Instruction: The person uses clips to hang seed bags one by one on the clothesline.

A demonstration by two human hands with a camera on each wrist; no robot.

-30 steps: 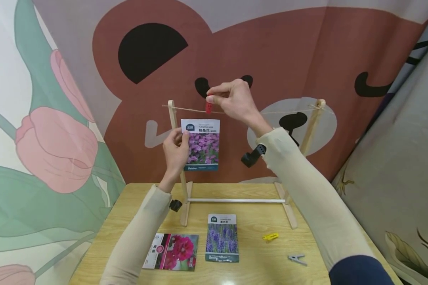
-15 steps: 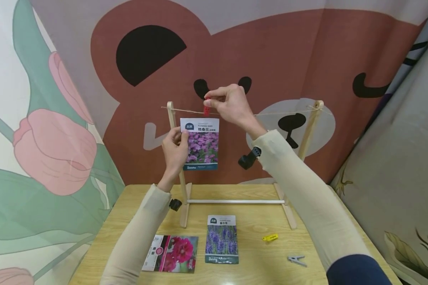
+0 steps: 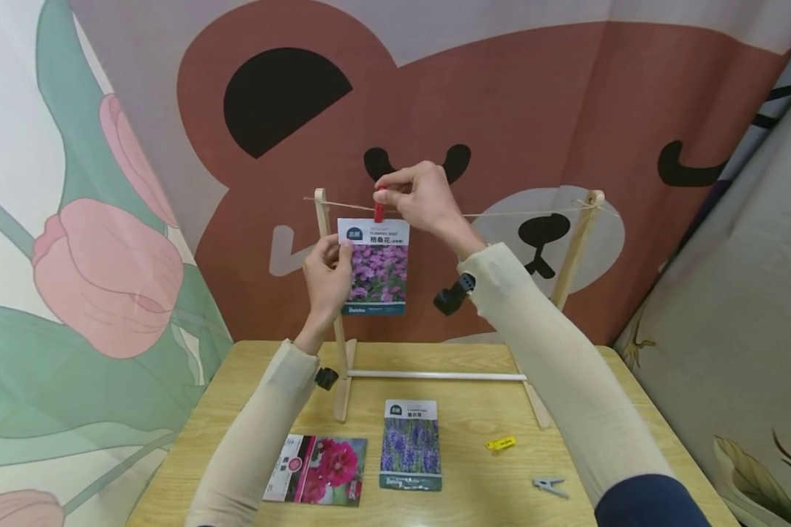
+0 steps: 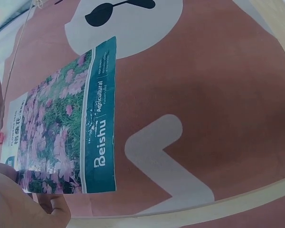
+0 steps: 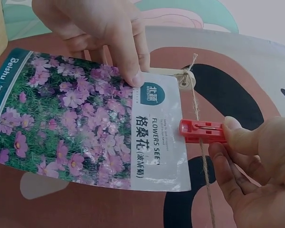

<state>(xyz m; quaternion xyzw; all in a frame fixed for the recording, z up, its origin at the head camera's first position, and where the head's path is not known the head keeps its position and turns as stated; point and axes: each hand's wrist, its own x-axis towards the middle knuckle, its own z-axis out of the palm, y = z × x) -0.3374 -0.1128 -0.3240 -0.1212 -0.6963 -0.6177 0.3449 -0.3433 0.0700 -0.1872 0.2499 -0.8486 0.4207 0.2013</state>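
In the head view my left hand (image 3: pixel 328 277) pinches the left edge of a seed packet (image 3: pixel 377 272) with pink-purple flowers, holding it upright below a twine line (image 3: pixel 521 212). My right hand (image 3: pixel 428 196) pinches the tail end of a red clothespin (image 5: pixel 202 130) between thumb and fingers. Seen from the right wrist, the clothespin's tip sits right at the packet's white top edge, and the twine crosses at the clothespin. The left wrist view shows the packet's green lower band, with the left fingers partly hidden behind it.
A wooden stand with two posts (image 3: pixel 570 252) and a white crossbar (image 3: pixel 435 375) carries the twine. On the table (image 3: pixel 474 498) lie a purple-flower packet (image 3: pixel 410 446), a red-flower packet (image 3: pixel 329 468), a yellow clothespin (image 3: pixel 500 443) and a grey clothespin (image 3: pixel 549 486).
My right hand has moved slightly down and left, bringing the red clothespin from above the packet to its top edge. The left hand keeps the packet in nearly the same place.
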